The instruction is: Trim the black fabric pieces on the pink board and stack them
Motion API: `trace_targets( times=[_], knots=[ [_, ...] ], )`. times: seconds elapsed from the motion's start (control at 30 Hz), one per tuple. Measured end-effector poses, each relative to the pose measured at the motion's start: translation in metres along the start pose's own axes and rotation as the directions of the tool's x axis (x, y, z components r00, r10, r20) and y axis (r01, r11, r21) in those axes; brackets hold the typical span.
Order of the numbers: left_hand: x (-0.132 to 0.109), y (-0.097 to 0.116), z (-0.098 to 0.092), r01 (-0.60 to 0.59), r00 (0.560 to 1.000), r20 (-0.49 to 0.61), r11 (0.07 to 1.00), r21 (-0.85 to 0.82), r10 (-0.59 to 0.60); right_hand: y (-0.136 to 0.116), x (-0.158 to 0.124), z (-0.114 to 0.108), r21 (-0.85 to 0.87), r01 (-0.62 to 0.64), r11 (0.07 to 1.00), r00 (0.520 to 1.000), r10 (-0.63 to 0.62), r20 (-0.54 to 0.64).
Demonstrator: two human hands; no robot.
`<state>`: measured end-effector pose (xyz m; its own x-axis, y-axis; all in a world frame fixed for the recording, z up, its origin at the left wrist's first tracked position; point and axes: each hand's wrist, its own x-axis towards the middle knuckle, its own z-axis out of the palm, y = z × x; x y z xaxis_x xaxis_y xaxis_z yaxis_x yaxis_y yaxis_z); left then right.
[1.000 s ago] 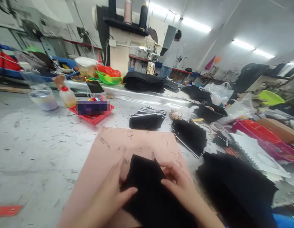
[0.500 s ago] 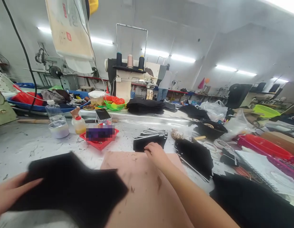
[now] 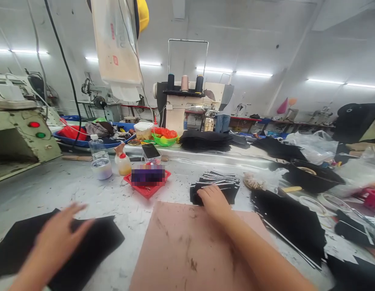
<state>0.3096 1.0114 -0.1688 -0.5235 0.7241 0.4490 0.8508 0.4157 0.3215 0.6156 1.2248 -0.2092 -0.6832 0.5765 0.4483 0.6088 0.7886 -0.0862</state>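
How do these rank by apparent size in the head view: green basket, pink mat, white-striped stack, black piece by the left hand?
1. Pink mat, cut by the frame
2. Black piece by the left hand
3. White-striped stack at the right hand
4. Green basket; farther back, so true size unsure

thread spools | squeeze bottle near red basket | green bowl

counter: pale grey top, dark flecks scattered over it
pink sheet: flat, front centre, dark smudges
black piece: flat on counter, left of pink sheet, apart from it
white-striped stack: fanned, just behind pink sheet
black stack: fanned, right side
red basket: farther back, red-capped bottle and clear container to its left
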Motion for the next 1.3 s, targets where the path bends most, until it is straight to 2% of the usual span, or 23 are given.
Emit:
trace_targets(
  times=[0.03,0.07,0.1,0.17,0.2,0.27,0.33,0.4,0.53,0.63,0.73,0.8,0.93,1.0,1.03,1.13,1.2,1.27,1.3],
  knots=[
    [-0.012,0.014,0.009,0.017,0.993,0.12,0.988,-0.152,0.001,-0.014,-0.011,-0.009,0.011,0.015,1.0,1.0,-0.015,-0.013],
    [-0.025,0.033,0.017,0.061,0.96,0.278,0.945,-0.32,0.032,-0.029,-0.024,-0.019,0.026,0.029,0.999,0.999,-0.028,-0.025],
    [-0.04,0.055,0.024,0.122,0.901,0.423,0.882,-0.456,0.094,-0.045,-0.039,-0.029,0.055,0.05,0.997,0.998,-0.048,-0.04],
    [-0.071,0.1,0.034,0.305,0.754,0.615,0.706,-0.639,0.231,-0.072,-0.07,-0.047,0.298,0.061,0.953,0.997,-0.042,-0.068],
    [-0.086,0.12,0.036,0.407,0.677,0.671,0.607,-0.683,0.302,-0.083,-0.085,-0.055,0.411,0.031,0.911,0.997,0.002,-0.08],
    [-0.109,0.15,0.039,0.637,0.552,0.762,0.419,-0.647,0.339,-0.096,-0.11,-0.067,0.586,-0.099,0.805,0.99,0.141,-0.027],
    [-0.124,0.165,0.041,0.774,0.483,0.815,0.279,-0.568,0.32,-0.1,-0.127,-0.075,0.642,-0.259,0.722,0.96,0.265,0.09],
    [-0.131,0.171,0.044,0.803,0.469,0.833,0.252,-0.54,0.292,-0.098,-0.138,-0.079,0.632,-0.362,0.685,0.928,0.326,0.179],
    [-0.134,0.176,0.044,0.733,0.485,0.834,0.399,-0.551,0.261,-0.093,-0.147,-0.081,0.622,-0.375,0.688,0.922,0.344,0.176],
    [-0.135,0.184,0.038,0.684,0.505,0.825,0.465,-0.562,0.253,-0.091,-0.149,-0.079,0.607,-0.363,0.707,0.928,0.334,0.166],
    [-0.137,0.191,0.035,0.59,0.559,0.788,0.544,-0.597,0.259,-0.09,-0.15,-0.077,0.538,-0.28,0.795,0.958,0.268,0.102],
    [-0.138,0.194,0.036,0.541,0.581,0.772,0.586,-0.604,0.26,-0.093,-0.15,-0.075,0.449,-0.192,0.873,0.979,0.202,0.024],
    [-0.138,0.195,0.037,0.5,0.569,0.782,0.647,-0.575,0.256,-0.101,-0.149,-0.072,0.166,-0.04,0.985,0.989,0.063,-0.135],
    [-0.138,0.193,0.037,0.494,0.561,0.788,0.661,-0.565,0.254,-0.103,-0.149,-0.071,0.125,-0.022,0.992,0.985,0.042,-0.165],
    [-0.138,0.191,0.037,0.5,0.56,0.79,0.658,-0.562,0.249,-0.103,-0.15,-0.069,0.162,-0.034,0.986,0.984,0.062,-0.169],
    [-0.138,0.187,0.038,0.539,0.556,0.796,0.626,-0.564,0.239,-0.098,-0.153,-0.065,0.404,-0.153,0.902,0.974,0.208,-0.094],
    [-0.138,0.186,0.04,0.567,0.544,0.801,0.594,-0.571,0.25,-0.094,-0.154,-0.062,0.578,-0.269,0.77,0.946,0.323,0.01],
    [-0.138,0.188,0.041,0.619,0.513,0.817,0.546,-0.565,0.263,-0.09,-0.154,-0.061,0.743,-0.392,0.542,0.88,0.455,0.133],
    [-0.137,0.19,0.041,0.667,0.488,0.833,0.504,-0.549,0.261,-0.087,-0.154,-0.061,0.816,-0.432,0.384,0.824,0.535,0.184]
  ],
)
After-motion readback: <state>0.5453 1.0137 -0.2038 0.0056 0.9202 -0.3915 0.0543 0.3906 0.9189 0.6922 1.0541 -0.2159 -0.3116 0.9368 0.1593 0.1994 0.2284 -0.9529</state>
